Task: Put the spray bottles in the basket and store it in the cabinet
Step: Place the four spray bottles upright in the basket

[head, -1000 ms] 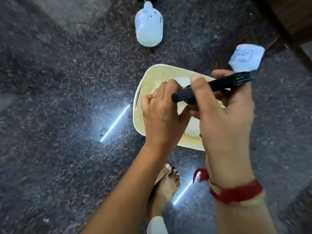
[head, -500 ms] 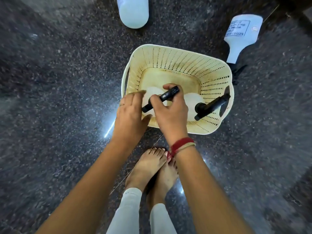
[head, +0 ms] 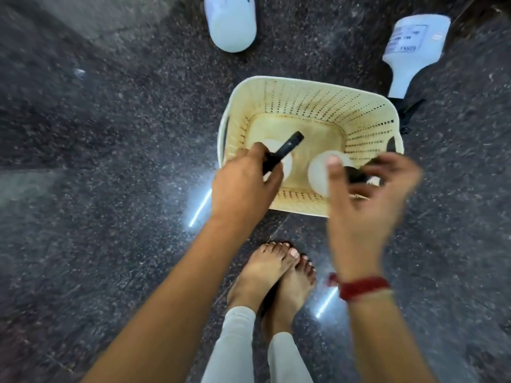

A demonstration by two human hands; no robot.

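Half a second ago both my hands were bunched on one black spray head at the near side of the basket. Now they have parted. My left hand [head: 243, 183] sits at the basket's near-left corner, fingers [head: 255, 152] curled around the black trigger head of the left bottle [head: 286, 163]. My right hand [head: 367, 194] has swung out to centre right of the frame, blurred, fingers [head: 333, 172] spread loosely over the second bottle [head: 318, 175]; I cannot tell if they touch its black nozzle.

I judge that two bottles are now settled in the basket [head: 309, 89], and two remain outside it.

The basket is cream plastic, rectangular with rounded corners, its walls pierced by rows of small slots, its bottom faintly stained. Inside, the two bottles show as round, white, translucent shoulders.

On the floor [head: 110, 161], a dark, polished, speckled stone reflecting strip lights, a white bottle [head: 231, 26] is at top centre. A fourth bottle [head: 412, 45], labelled, lies tilted at upper right, its black sprayer close beside the basket's far-right corner.

No cabinet is in view.
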